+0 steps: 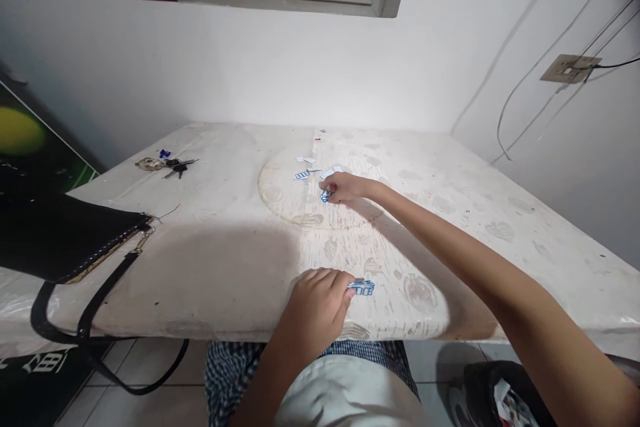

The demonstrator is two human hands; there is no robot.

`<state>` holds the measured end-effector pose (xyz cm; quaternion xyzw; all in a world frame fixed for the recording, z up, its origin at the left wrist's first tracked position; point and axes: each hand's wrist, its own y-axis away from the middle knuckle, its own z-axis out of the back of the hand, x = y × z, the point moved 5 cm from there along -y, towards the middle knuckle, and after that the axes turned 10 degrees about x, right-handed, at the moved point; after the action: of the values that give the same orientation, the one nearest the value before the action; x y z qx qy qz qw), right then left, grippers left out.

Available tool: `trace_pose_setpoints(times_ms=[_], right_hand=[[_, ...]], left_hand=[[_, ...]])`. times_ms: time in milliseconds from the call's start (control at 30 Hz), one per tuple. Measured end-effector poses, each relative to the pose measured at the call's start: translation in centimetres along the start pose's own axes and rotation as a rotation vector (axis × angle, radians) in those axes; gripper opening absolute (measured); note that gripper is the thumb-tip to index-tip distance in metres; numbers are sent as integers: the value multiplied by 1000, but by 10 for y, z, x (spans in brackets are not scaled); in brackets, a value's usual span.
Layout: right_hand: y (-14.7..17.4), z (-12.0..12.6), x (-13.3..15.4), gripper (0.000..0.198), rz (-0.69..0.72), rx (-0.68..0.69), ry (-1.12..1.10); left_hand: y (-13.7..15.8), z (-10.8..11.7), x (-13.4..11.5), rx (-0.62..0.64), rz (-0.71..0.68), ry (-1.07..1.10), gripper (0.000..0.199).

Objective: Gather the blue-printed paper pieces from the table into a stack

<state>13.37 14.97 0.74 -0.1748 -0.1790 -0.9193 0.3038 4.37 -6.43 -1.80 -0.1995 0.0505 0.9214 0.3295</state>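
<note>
Head view: the person's left hand (pixel 320 297) rests near the table's front edge, thumb and fingers closed on a small stack of blue-marked cards (pixel 364 288). The right hand (pixel 346 187) reaches over the table (pixel 225 280), its fingertips pinched around a single blue-marked piece (pixel 326 196). Just beyond it lie loose white cards (pixel 306 160) and another blue-patterned card (pixel 302 175). Keys (pixel 177 167) lie well apart, toward the left.

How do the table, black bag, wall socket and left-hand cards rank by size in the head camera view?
1. Table
2. Black bag
3. Wall socket
4. Cards in the left hand
</note>
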Motion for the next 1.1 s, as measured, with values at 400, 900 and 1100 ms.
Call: trace_pose_setpoints(times_ms=[400, 900, 1100], right_hand=[[14, -1, 17, 9, 0, -6, 79], [7, -3, 11, 24, -7, 5, 8], [21, -5, 17, 13, 29, -37, 49]], left_hand=[[0, 0, 0, 12, 14, 16, 18], [-1, 0, 0, -8, 5, 25, 16], [-1, -1, 1, -7, 11, 3, 17]])
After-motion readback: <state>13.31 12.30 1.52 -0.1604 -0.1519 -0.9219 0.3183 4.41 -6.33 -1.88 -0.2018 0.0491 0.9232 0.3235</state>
